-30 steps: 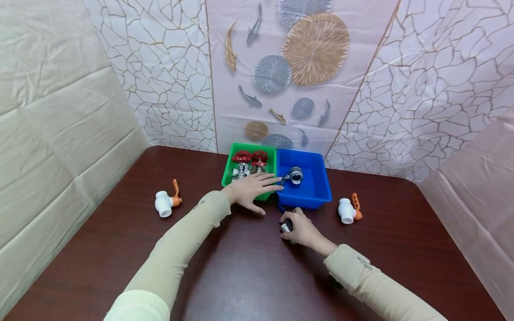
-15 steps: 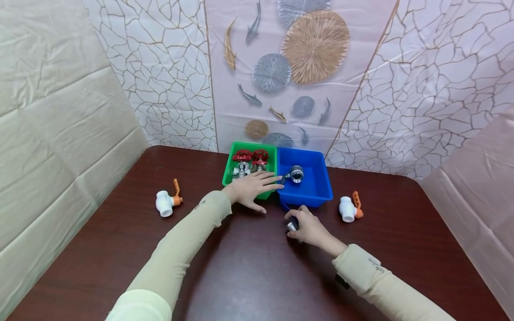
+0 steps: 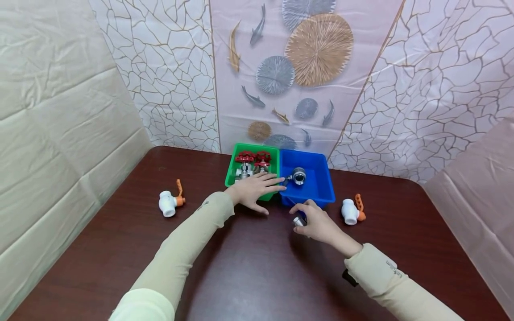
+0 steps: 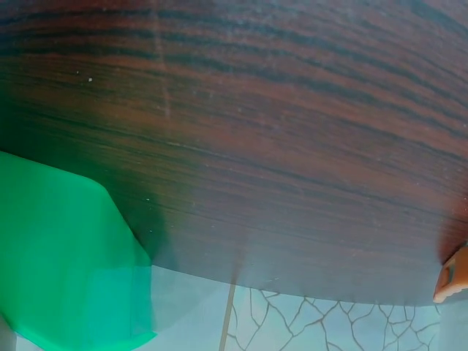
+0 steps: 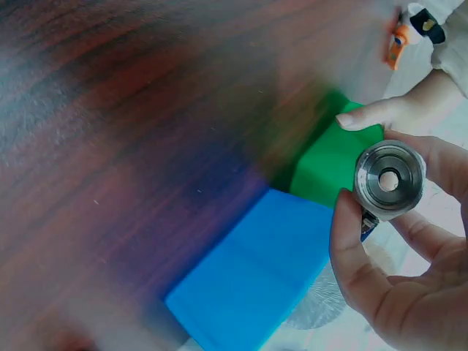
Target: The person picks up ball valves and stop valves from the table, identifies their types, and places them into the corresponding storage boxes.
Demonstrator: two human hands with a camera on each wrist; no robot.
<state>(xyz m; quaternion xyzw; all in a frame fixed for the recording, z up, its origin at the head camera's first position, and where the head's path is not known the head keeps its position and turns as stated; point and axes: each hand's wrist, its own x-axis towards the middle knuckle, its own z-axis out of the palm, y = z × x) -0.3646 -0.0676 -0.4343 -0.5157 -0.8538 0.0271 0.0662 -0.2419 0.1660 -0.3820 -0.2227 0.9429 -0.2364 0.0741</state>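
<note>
My right hand (image 3: 319, 224) pinches a metal ball valve (image 3: 298, 221) just in front of the blue bin (image 3: 330, 196). The right wrist view shows the valve's round threaded end (image 5: 390, 180) between thumb and fingers; its handle is mostly hidden. My left hand (image 3: 254, 191) lies with fingers spread over the front of the green bin (image 3: 227, 178), fingertips at the blue bin's near left edge. Inside the blue bin sits another metal valve (image 3: 299, 176). Valves with red handwheels (image 3: 245, 156) fill part of the green bin, partly covered by my left hand.
Two white plastic valves with orange handles lie on the brown table (image 3: 249, 267): one at left (image 3: 167, 203), one right of the blue bin (image 3: 350, 212). Both bins stand side by side at the table's far edge, before a patterned wall covering (image 3: 277, 116).
My right hand has moved to the right and closer to the blue bin with the ball valve in its fingers. My left hand has kept its place over the green bin.
</note>
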